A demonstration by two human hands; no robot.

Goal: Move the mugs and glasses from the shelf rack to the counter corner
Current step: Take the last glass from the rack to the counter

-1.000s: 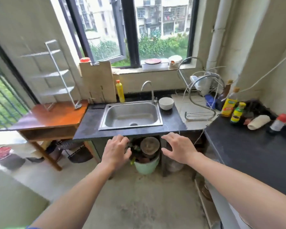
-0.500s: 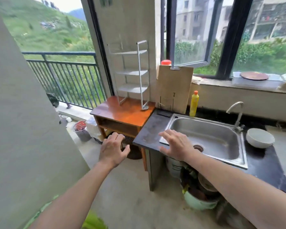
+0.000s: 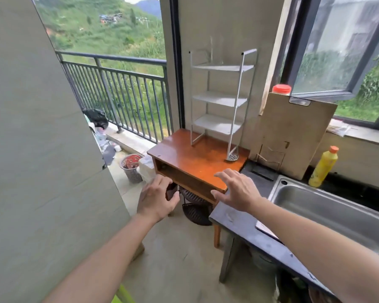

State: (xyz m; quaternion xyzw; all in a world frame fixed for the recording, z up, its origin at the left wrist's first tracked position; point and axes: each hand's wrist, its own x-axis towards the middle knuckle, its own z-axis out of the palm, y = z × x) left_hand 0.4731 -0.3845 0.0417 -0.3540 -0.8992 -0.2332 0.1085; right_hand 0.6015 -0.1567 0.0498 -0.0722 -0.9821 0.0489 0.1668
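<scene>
A white three-tier shelf rack (image 3: 220, 99) stands at the back of an orange wooden table (image 3: 197, 159), against the wall. Its shelves show no mugs or glasses. My left hand (image 3: 157, 199) hovers below the table's front left corner, fingers loosely curled, holding nothing. My right hand (image 3: 235, 190) is spread flat over the table's front right corner, apart from the rack and empty. The dark counter (image 3: 241, 219) starts just right of the table.
A steel sink (image 3: 328, 206) is set in the counter, with a yellow bottle (image 3: 323, 167) and a cutting board (image 3: 293, 136) behind it. Dark baskets (image 3: 195, 206) sit under the table. A grey wall panel (image 3: 31, 149) fills the left; a balcony railing (image 3: 118, 90) lies beyond.
My view has swung left from the sink to the wooden table and rack, and closer. Both hands stayed out in front, empty, now near the table's front edge.
</scene>
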